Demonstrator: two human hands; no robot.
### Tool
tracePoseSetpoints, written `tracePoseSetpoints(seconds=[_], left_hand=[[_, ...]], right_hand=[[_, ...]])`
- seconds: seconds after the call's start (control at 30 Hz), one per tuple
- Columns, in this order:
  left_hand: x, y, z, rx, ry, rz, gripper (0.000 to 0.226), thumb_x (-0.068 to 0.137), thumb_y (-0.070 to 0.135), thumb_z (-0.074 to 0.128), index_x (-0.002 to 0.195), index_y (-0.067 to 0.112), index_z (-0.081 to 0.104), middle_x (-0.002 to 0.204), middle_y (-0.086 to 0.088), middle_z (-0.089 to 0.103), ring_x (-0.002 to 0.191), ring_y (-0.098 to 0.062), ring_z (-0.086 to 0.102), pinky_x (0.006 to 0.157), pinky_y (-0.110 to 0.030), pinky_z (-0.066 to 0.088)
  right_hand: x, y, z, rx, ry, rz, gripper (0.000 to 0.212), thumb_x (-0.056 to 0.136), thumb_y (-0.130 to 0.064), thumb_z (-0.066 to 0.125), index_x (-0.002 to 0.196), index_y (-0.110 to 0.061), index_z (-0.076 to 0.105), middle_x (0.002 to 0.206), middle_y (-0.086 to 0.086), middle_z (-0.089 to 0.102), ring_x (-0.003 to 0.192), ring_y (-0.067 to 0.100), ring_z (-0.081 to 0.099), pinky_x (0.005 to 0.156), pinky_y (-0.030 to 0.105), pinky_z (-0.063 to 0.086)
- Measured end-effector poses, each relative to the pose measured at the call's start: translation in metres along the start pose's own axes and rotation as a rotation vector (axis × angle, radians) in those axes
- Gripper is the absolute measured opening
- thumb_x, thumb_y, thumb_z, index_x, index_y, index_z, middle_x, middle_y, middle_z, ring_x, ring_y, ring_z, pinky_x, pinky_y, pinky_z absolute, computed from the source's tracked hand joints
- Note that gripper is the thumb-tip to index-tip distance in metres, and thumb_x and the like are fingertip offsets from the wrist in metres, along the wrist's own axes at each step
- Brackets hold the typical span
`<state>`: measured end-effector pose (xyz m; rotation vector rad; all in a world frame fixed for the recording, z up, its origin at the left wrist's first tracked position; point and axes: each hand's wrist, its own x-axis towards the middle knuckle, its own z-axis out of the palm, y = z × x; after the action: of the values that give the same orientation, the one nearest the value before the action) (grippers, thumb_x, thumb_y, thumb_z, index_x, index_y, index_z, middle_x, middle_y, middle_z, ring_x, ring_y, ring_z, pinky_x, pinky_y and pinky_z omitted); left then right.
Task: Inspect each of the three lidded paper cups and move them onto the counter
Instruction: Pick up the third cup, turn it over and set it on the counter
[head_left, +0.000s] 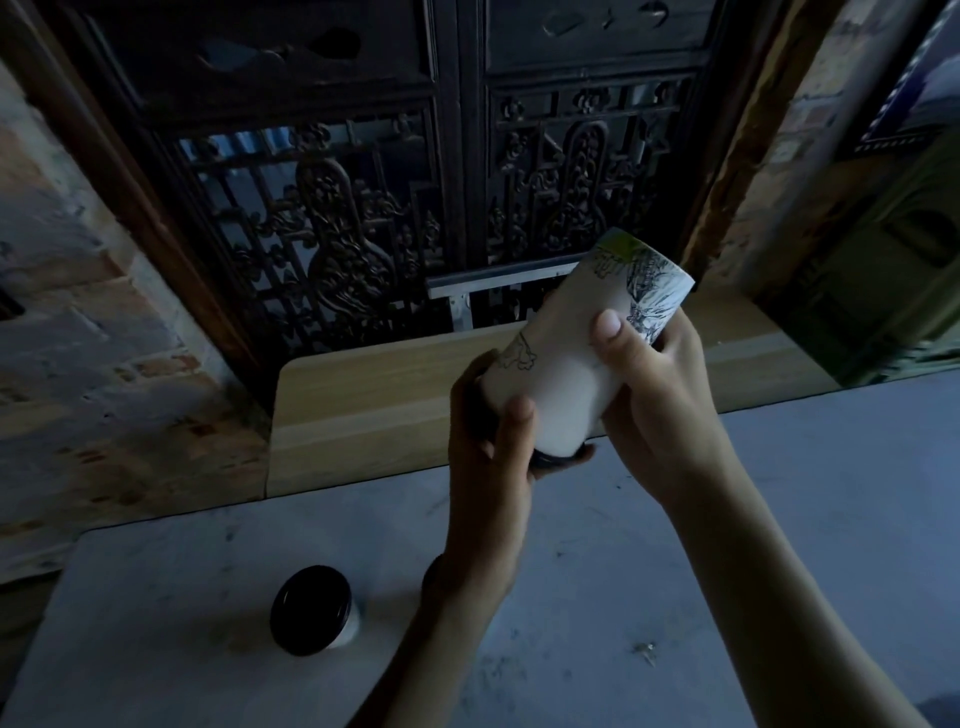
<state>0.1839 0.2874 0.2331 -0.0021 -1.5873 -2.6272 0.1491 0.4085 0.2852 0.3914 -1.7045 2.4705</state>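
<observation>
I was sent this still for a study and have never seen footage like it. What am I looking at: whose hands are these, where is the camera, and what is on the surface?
There is no machine here. One wide-angle camera sits on a person's head and looks forward and down, so the two bare arms reaching in from the bottom are the wearer's own.

Both hands hold one white paper cup with ink drawings, tipped over in the air. The left hand grips the end with the black lid, the lower end; the right hand grips the sides near the base, which points up and away.

A second cup with a black lid stands upright on the grey table, lower left. Beyond the table lies a pale wooden counter, then a dark carved wooden screen. A third cup is not in view.
</observation>
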Motion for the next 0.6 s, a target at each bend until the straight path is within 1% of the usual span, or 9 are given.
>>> tracePoseSetpoints(seconds=[0.07,0.13,0.17,0.23,0.33,0.4,0.47,0.53,0.6], left_hand=[[-0.002,0.001,0.001,-0.04,0.0,-0.019,0.088,0.073,0.068,0.079,0.14,0.016,0.053,0.132,-0.013,0.067,0.107,-0.028,0.075,0.069,-0.041,0.064],[-0.002,0.004,0.0,-0.091,0.002,-0.135,0.068,0.085,0.061,0.063,0.134,0.015,0.059,0.122,-0.017,0.072,0.095,-0.024,0.078,0.062,-0.037,0.064],[-0.003,0.007,-0.001,-0.109,-0.019,-0.219,0.065,0.088,0.061,0.055,0.132,0.013,0.061,0.113,-0.016,0.077,0.088,-0.023,0.078,0.059,-0.033,0.063],[-0.003,0.009,-0.004,-0.124,-0.103,-0.342,0.075,0.093,0.069,0.046,0.133,0.008,0.063,0.101,-0.015,0.079,0.078,-0.024,0.077,0.053,-0.027,0.06],[-0.003,0.011,-0.007,-0.172,-0.189,-0.415,0.083,0.086,0.071,0.042,0.132,0.005,0.066,0.1,-0.018,0.079,0.074,-0.027,0.076,0.048,-0.023,0.057],[-0.004,0.011,-0.008,-0.176,-0.196,-0.427,0.081,0.088,0.072,0.045,0.13,0.008,0.067,0.105,-0.019,0.079,0.081,-0.03,0.077,0.053,-0.025,0.06],[-0.005,0.009,-0.005,-0.151,-0.174,-0.386,0.077,0.091,0.07,0.051,0.136,0.009,0.063,0.117,-0.022,0.077,0.097,-0.034,0.076,0.065,-0.031,0.064],[-0.006,0.006,-0.003,-0.117,-0.125,-0.253,0.082,0.087,0.067,0.066,0.144,0.01,0.054,0.134,-0.022,0.069,0.113,-0.037,0.073,0.076,-0.038,0.065],[-0.006,0.004,0.001,-0.069,-0.081,-0.112,0.095,0.074,0.067,0.081,0.146,0.013,0.049,0.14,-0.017,0.066,0.117,-0.033,0.073,0.079,-0.043,0.065]], right_hand=[[-0.001,-0.001,0.001,0.011,-0.014,0.006,0.074,0.076,-0.05,0.086,0.122,-0.001,0.055,0.105,0.013,0.068,0.1,0.03,0.067,0.084,0.044,0.058],[-0.002,-0.002,-0.001,0.013,-0.047,0.014,0.077,0.076,-0.049,0.087,0.124,0.0,0.054,0.107,0.011,0.07,0.103,0.028,0.069,0.086,0.043,0.058],[-0.002,-0.003,-0.001,0.013,-0.065,0.022,0.078,0.076,-0.049,0.087,0.125,0.002,0.054,0.109,0.012,0.07,0.104,0.028,0.07,0.086,0.042,0.059],[-0.003,-0.003,-0.003,0.016,-0.098,0.048,0.087,0.075,-0.05,0.088,0.128,0.009,0.051,0.113,0.018,0.068,0.106,0.031,0.07,0.087,0.042,0.059],[-0.005,-0.002,-0.006,0.007,-0.115,0.071,0.093,0.073,-0.051,0.089,0.129,0.013,0.05,0.116,0.026,0.067,0.108,0.038,0.069,0.09,0.047,0.058],[-0.006,0.0,-0.006,-0.018,-0.08,0.065,0.094,0.072,-0.053,0.089,0.128,0.012,0.052,0.115,0.028,0.068,0.107,0.042,0.069,0.089,0.049,0.059],[-0.007,0.001,-0.006,-0.047,-0.043,0.042,0.092,0.072,-0.055,0.088,0.126,0.011,0.053,0.115,0.032,0.068,0.107,0.045,0.069,0.088,0.05,0.059],[-0.008,0.002,-0.006,-0.033,-0.029,0.027,0.087,0.075,-0.053,0.087,0.124,0.011,0.052,0.111,0.031,0.066,0.106,0.044,0.068,0.09,0.054,0.056],[-0.007,0.002,-0.005,-0.007,-0.026,0.026,0.082,0.079,-0.049,0.085,0.121,0.012,0.052,0.109,0.027,0.064,0.104,0.043,0.065,0.09,0.057,0.053]])
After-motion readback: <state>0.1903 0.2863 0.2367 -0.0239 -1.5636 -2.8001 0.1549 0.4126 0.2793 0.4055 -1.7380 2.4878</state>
